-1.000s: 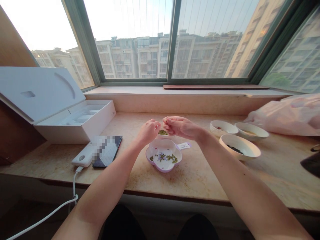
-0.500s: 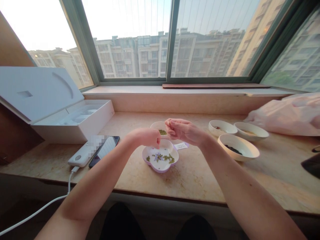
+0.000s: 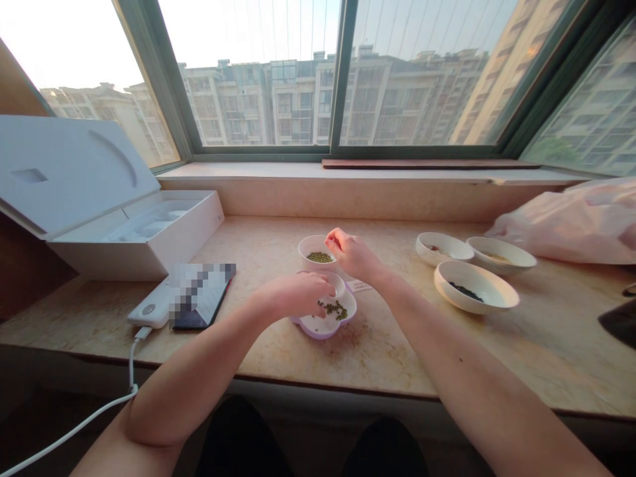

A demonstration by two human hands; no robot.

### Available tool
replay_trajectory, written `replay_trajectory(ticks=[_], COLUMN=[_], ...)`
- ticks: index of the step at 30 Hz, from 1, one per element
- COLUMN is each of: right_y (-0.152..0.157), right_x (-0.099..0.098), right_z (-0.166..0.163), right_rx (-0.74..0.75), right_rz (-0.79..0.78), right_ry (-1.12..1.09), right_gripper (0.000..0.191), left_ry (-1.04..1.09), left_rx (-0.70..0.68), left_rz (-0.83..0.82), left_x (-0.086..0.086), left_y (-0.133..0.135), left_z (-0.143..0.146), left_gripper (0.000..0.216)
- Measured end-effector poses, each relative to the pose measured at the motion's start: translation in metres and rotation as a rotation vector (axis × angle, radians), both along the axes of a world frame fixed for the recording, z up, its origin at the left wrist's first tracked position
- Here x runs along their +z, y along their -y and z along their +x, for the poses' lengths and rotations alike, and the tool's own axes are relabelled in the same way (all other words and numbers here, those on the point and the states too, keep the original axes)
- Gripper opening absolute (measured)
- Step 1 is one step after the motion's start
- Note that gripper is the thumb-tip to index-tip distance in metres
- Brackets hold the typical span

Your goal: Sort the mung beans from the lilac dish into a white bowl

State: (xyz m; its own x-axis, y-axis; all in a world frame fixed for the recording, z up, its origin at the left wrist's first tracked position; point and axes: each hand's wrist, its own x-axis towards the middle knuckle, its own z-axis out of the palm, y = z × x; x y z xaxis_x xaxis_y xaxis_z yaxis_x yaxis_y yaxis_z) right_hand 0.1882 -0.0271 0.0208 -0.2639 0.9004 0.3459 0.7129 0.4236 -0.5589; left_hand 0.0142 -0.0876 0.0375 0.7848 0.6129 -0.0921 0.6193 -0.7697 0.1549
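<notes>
Within last second: left hand (image 3: 297, 296) dropping away from small white round bowl of green beans (image 3: 304, 247), now dipping into white flower-shaped dish with purple rim (image 3: 322, 326). Fingertips drawing narrow over loose green beans (image 3: 336, 309) there; gripping any or not, cannot tell. Right hand (image 3: 350, 256) staying at bowl's right rim, fingers bunching closed, contents hidden. Meaning: picking moving back to dish. Dish sitting mid beige marble counter (image 3: 397, 348), just in front of bowl. Beans too small for reading long axis; dish lobed, near-round, pointing nowhere.

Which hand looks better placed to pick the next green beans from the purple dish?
Probably the left hand: it is right over the green beans in the purple dish. The right hand is farther back, at the small white bowl.
</notes>
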Motion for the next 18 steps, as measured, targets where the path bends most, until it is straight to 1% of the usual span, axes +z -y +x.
replay_trajectory(ticks=[2,4,6,11,15,18], right_y=[-0.004,-0.008,-0.011,-0.010,-0.003,0.001], right_x=[-0.001,-0.003,-0.005,-0.008,-0.003,0.000], right_z=[-0.002,-0.003,-0.003,0.003,0.008,0.007], right_rx=[-0.035,-0.069,-0.098,-0.128,-0.129,-0.111], right_rz=[0.022,0.040,0.054,0.057,0.048,0.061], right_ry=[0.032,0.072,0.112,0.120,0.096,0.080], right_gripper=[0.015,0.015,0.016,0.018,0.017,0.017], left_ry=[-0.008,-0.040,-0.077,-0.078,-0.089,-0.076], left_rx=[0.015,0.036,0.052,0.036,0.013,0.014], left_rz=[0.070,0.144,0.185,0.215,0.230,0.241], left_x=[-0.002,-0.006,-0.013,-0.023,-0.023,-0.021], left_y=[0.006,0.011,0.015,0.017,0.017,0.019], left_z=[0.004,0.010,0.014,0.020,0.022,0.023], left_gripper=[0.009,0.015,0.019,0.021,0.023,0.020])
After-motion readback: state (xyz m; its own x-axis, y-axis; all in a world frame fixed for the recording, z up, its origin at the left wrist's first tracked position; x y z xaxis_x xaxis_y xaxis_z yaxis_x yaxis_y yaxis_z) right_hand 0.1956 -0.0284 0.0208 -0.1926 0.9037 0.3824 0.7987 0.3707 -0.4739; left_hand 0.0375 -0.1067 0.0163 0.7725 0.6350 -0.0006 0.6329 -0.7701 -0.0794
